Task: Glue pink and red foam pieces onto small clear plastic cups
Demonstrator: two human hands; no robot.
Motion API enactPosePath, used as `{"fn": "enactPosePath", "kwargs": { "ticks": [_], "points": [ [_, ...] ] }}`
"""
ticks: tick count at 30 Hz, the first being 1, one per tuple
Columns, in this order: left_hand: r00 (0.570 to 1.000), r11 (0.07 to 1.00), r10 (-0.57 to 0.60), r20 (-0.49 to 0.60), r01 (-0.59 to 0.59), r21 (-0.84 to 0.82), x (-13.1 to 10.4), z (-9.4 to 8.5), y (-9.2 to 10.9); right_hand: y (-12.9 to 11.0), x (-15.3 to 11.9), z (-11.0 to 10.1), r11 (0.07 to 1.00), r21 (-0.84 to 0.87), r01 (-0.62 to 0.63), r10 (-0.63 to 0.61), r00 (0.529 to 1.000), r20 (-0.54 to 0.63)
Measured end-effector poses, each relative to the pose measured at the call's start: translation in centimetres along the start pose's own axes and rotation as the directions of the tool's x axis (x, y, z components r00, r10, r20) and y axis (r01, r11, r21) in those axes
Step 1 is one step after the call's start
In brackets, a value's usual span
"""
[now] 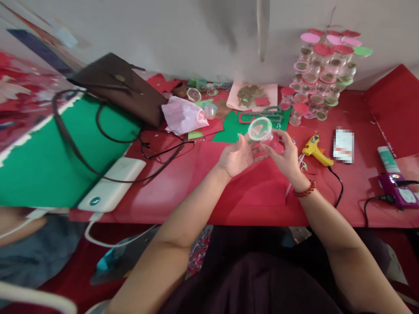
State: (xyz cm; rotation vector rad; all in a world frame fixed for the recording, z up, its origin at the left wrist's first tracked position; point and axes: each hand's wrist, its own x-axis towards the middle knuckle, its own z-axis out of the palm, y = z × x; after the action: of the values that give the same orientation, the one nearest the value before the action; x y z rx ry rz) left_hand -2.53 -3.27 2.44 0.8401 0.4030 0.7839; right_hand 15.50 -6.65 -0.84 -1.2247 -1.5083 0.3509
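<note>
My right hand holds a small clear plastic cup with a wide rim, its mouth tilted up toward me. Beside it on the left, my left hand has its palm turned up and its fingers apart, close to the cup; whether they touch it is not clear. Both hands are above a red sheet on the red table. Behind the cup, scissors lie on a green sheet. A yellow glue gun lies right of my right hand.
A stack of clear cups with coloured discs stands at the back right. Brown bag, glasses and white power bank are at the left. Dried bits lie on pink paper. A person's arm shows at far left.
</note>
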Motion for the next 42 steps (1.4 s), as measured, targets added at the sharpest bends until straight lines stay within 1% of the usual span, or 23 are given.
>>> {"fn": "enactPosePath", "kwargs": {
  "ticks": [3,5,9,11,13,15,16,19,22,24,26,27,28,29,30,31,33,34,35,36,37,39,42],
  "points": [
    [0.996,0.992,0.078,0.031,-0.08,0.098,0.1,0.2,-0.5,0.3,-0.1,0.2,0.998,0.058,-0.014,0.013,1.0,0.011],
    [0.995,0.985,0.1,-0.002,-0.099,0.14,0.4,0.1,-0.9,0.6,-0.2,0.5,0.997,0.069,-0.038,0.037,0.999,0.016],
    [0.977,0.98,0.131,-0.167,-0.103,0.169,1.2,-0.5,-1.4,1.2,-0.5,1.1,0.995,0.064,-0.081,0.077,0.995,0.066],
    [0.949,0.967,0.186,-0.255,-0.131,0.22,1.5,-0.9,-1.5,1.5,-0.6,1.2,0.991,0.076,-0.106,0.1,0.992,0.08],
    [0.904,0.922,0.282,-0.323,-0.162,0.351,1.7,-1.5,-1.5,1.7,-0.5,0.9,0.985,0.103,-0.137,0.13,0.989,0.066],
    [0.845,0.821,0.418,-0.333,-0.195,0.536,1.9,-2.2,-1.3,1.7,-0.2,0.3,0.979,0.132,-0.155,0.152,0.988,0.032],
    [0.82,0.749,0.484,-0.305,-0.209,0.628,1.9,-2.5,-1.2,1.6,0.0,0.0,0.976,0.146,-0.16,0.16,0.987,0.011],
    [0.769,0.475,0.627,-0.124,-0.252,0.843,1.9,-3.4,-1.0,0.9,0.6,-0.8,0.96,0.206,-0.188,0.2,0.979,-0.04],
    [0.75,0.188,0.658,0.067,-0.251,0.95,1.8,-4.0,-0.9,0.2,1.0,-1.0,0.921,0.294,-0.257,0.275,0.961,-0.02],
    [0.746,0.036,0.643,0.174,-0.256,0.966,1.7,-4.1,-1.0,0.0,1.2,-0.9,0.89,0.344,-0.301,0.309,0.951,0.031],
    [0.748,-0.055,0.612,0.258,-0.285,0.957,1.5,-4.0,-1.1,0.2,1.1,-0.7,0.865,0.374,-0.335,0.324,0.941,0.093],
    [0.749,-0.064,0.6,0.28,-0.303,0.951,1.5,-3.9,-1.1,0.3,1.1,-0.6,0.857,0.383,-0.345,0.326,0.938,0.116],
    [0.752,-0.043,0.596,0.283,-0.322,0.946,1.4,-3.8,-1.0,0.5,1.1,-0.5,0.853,0.388,-0.349,0.323,0.937,0.132],
    [0.759,0.016,0.596,0.262,-0.337,0.941,1.3,-3.6,-1.0,0.6,1.0,-0.4,0.852,0.392,-0.346,0.317,0.938,0.138],
    [0.775,0.112,0.593,0.219,-0.348,0.931,1.3,-3.5,-1.0,0.7,1.0,-0.4,0.854,0.397,-0.337,0.309,0.941,0.135],
    [0.8,0.237,0.578,0.162,-0.355,0.904,1.2,-3.4,-0.9,0.8,0.9,-0.3,0.855,0.403,-0.326,0.3,0.945,0.128],
    [0.869,0.506,0.492,0.061,-0.342,0.792,1.3,-3.3,-1.0,0.7,0.8,-0.3,0.856,0.41,-0.314,0.292,0.949,0.119],
    [0.901,0.617,0.433,0.028,-0.319,0.719,1.3,-3.2,-1.1,0.6,0.8,-0.3,0.855,0.408,-0.319,0.297,0.947,0.119],
    [0.926,0.703,0.379,0.004,-0.29,0.649,1.4,-3.1,-1.2,0.6,0.8,-0.3,0.854,0.402,-0.329,0.307,0.944,0.12],
    [0.942,0.765,0.334,-0.016,-0.262,0.588,1.4,-3.1,-1.4,0.5,0.7,-0.3,0.854,0.394,-0.339,0.318,0.941,0.12],
    [0.953,0.808,0.302,-0.034,-0.237,0.54,1.5,-3.0,-1.5,0.5,0.7,-0.2,0.855,0.384,-0.348,0.327,0.937,0.121],
    [0.961,0.853,0.269,-0.067,-0.206,0.481,1.6,-3.0,-1.6,0.5,0.7,-0.2,0.86,0.362,-0.36,0.339,0.933,0.124],
    [0.958,0.847,0.277,-0.067,-0.211,0.489,1.8,-3.1,-1.8,0.7,0.6,-0.1,0.874,0.316,-0.37,0.346,0.929,0.132]
  ]
}}
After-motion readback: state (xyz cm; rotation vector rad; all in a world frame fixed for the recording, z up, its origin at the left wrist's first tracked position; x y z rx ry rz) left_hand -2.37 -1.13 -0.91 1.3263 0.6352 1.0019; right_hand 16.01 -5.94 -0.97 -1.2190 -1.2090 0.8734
